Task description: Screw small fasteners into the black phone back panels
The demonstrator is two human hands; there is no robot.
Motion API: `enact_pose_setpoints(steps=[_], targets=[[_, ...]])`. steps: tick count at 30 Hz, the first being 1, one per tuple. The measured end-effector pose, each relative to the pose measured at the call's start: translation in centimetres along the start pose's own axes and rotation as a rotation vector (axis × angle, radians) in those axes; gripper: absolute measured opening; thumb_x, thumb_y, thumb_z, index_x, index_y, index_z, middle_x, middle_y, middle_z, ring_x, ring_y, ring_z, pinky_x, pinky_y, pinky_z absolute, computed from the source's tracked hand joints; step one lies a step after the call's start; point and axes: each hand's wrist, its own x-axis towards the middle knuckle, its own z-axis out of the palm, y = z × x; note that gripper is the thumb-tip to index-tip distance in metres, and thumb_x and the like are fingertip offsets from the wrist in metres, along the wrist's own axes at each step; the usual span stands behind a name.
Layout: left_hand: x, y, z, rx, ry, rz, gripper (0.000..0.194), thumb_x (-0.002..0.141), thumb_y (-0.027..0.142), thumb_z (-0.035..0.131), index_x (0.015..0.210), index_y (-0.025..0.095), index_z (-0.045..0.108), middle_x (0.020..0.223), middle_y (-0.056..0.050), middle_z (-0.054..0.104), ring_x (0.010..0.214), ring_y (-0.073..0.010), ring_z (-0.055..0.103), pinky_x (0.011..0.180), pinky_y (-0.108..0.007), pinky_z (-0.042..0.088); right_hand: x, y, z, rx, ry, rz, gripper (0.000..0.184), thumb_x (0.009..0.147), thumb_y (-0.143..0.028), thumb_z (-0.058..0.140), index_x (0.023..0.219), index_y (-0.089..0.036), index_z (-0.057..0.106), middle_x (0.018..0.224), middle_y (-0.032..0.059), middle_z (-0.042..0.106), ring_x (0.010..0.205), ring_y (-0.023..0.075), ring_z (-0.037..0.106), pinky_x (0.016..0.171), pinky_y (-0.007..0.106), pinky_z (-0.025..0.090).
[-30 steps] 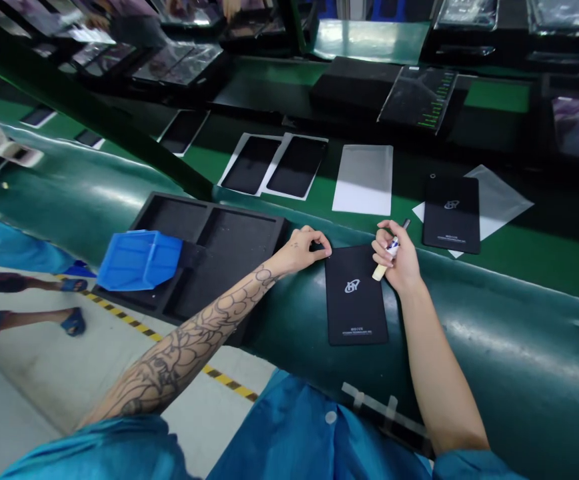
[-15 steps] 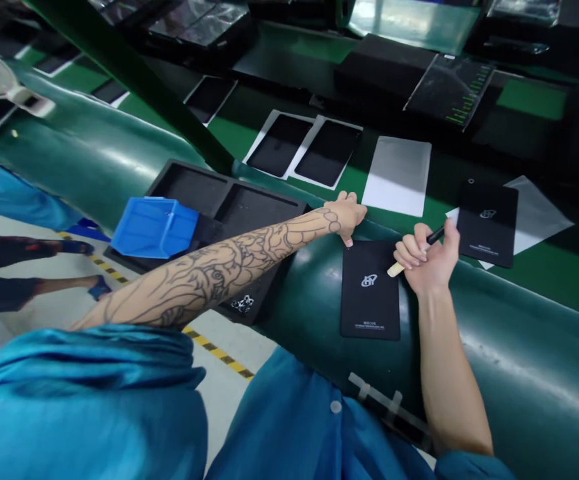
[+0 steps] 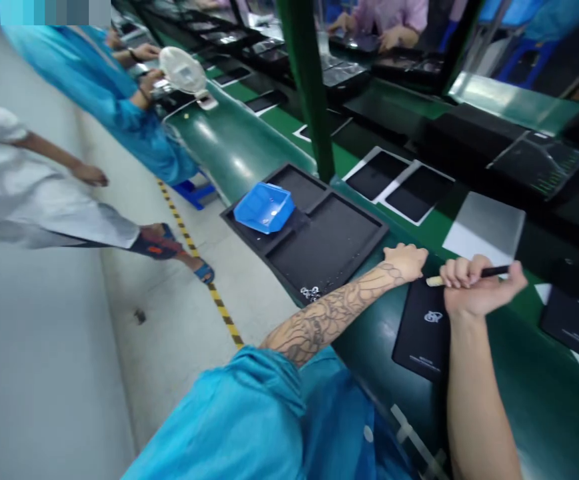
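A black tablet back cover (image 3: 422, 330) with a white logo lies on the rounded green edge of the bench in front of me. My left hand (image 3: 407, 260) rests curled at its top left corner, touching it. My right hand (image 3: 477, 293) is closed round a thin tool (image 3: 469, 275) with a pale tip and black handle, held just above the cover's top edge. A second black cover (image 3: 577, 320) lies to the right on a clear film.
A black foam tray (image 3: 329, 243) holds a tipped blue bin (image 3: 264, 208) at left. Two dark panels (image 3: 399, 183) and a grey sheet (image 3: 484, 227) lie on the green belt. A green post (image 3: 309, 87) rises behind. Other people work and walk at left and across the line.
My head has turned left, bringing the aisle and co-workers into view. My left hand stays at the cover's corner, now curled; my right hand has turned the tool to lie level above the cover.
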Motion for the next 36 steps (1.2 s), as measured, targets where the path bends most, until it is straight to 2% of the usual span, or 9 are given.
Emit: enact_pose_setpoints(steps=[3,5,9,13,16,19,26,30,36], targets=[[0.0,0.0,-0.1,-0.038,0.072,-0.004,0.016,0.089,0.016,0.088,0.095,0.016,0.073,0.112,-0.012,0.075,0.115,-0.0364,0.069,0.097,-0.057,0.054,0.4,0.5,-2.5,0.039,0.111,0.036,0.059,0.085,-0.074,0.056,0.053,-0.027,0.041,0.048,-0.0046,0.016,0.042,0.0133,0.016,0.043,0.032,0.017],[-1.8,-0.8,0.0,-0.069,0.169,0.034,0.012,0.094,0.020,0.085,0.100,0.017,0.075,0.112,-0.009,0.076,0.113,-0.0320,0.070,0.097,-0.050,0.055,0.6,0.5,-3.7,0.022,0.141,0.076,0.054,0.083,-0.069,0.058,0.053,-0.028,0.039,0.051,-0.0041,0.013,0.045,0.0143,0.011,0.044,0.034,0.013],[-10.1,-4.8,1.3,-0.141,0.445,0.164,0.016,0.110,0.036,0.065,0.114,0.025,0.075,0.124,-0.004,0.075,0.118,-0.0230,0.067,0.110,-0.038,0.054,0.8,0.5,-4.6,-0.090,0.134,0.062,0.050,0.086,-0.070,0.051,0.056,-0.031,0.040,0.054,-0.0026,0.011,0.049,0.0172,0.007,0.049,0.038,0.009],[-19.7,-11.0,2.7,-0.128,0.732,-0.033,0.028,0.113,0.038,0.053,0.128,0.021,0.070,0.137,-0.015,0.068,0.134,-0.0312,0.058,0.123,-0.054,0.043,0.7,0.7,-4.0,-0.089,0.126,0.087,0.052,0.087,-0.073,0.054,0.060,-0.031,0.042,0.057,-0.0032,0.012,0.051,0.0176,0.008,0.051,0.039,0.009],[-23.2,-14.6,3.7,0.014,0.686,-0.103,0.045,0.110,0.042,0.058,0.150,0.022,0.058,0.157,-0.015,0.057,0.152,-0.0336,0.047,0.137,-0.061,0.023,0.7,0.8,-3.7,-0.051,0.137,0.084,0.058,0.082,-0.077,0.058,0.057,-0.028,0.040,0.054,-0.0036,0.014,0.049,0.0155,0.010,0.050,0.037,0.010],[-23.2,-16.1,5.5,0.078,0.674,-0.073,0.041,0.111,0.035,0.050,0.149,0.022,0.057,0.157,-0.013,0.058,0.151,-0.0299,0.050,0.139,-0.061,0.014,0.6,0.8,-3.7,-0.066,0.123,0.107,0.056,0.090,-0.074,0.053,0.060,-0.029,0.044,0.055,-0.0024,0.016,0.051,0.0168,0.012,0.052,0.038,0.010],[-20.0,-18.8,10.5,0.018,1.194,0.006,0.039,0.106,0.038,0.046,0.139,0.019,0.052,0.137,-0.017,0.065,0.136,-0.0315,0.060,0.131,-0.069,0.029,1.7,1.6,-4.3,-0.024,0.249,0.109,0.064,0.082,-0.082,0.034,0.050,-0.027,0.038,0.048,-0.0028,0.010,0.042,0.0147,0.010,0.048,0.035,0.004],[-19.4,-19.5,12.0,0.002,1.262,-0.044,0.035,0.109,0.039,0.034,0.129,0.020,0.057,0.129,-0.016,0.068,0.137,-0.0318,0.059,0.129,-0.069,0.031,1.8,1.6,-4.3,-0.054,0.223,0.141,0.063,0.086,-0.077,0.025,0.050,-0.027,0.041,0.049,-0.0018,0.011,0.042,0.0158,0.011,0.050,0.037,0.003],[-19.4,-19.1,11.9,-0.047,1.232,-0.074,0.043,0.109,0.042,0.033,0.111,0.023,0.072,0.119,-0.012,0.071,0.130,-0.0305,0.061,0.131,-0.067,0.031,1.5,1.0,-3.5,-0.223,0.177,0.099,0.058,0.075,-0.085,0.048,0.052,-0.032,0.047,0.049,-0.0009,0.013,0.042,0.0176,0.012,0.051,0.040,0.004]])
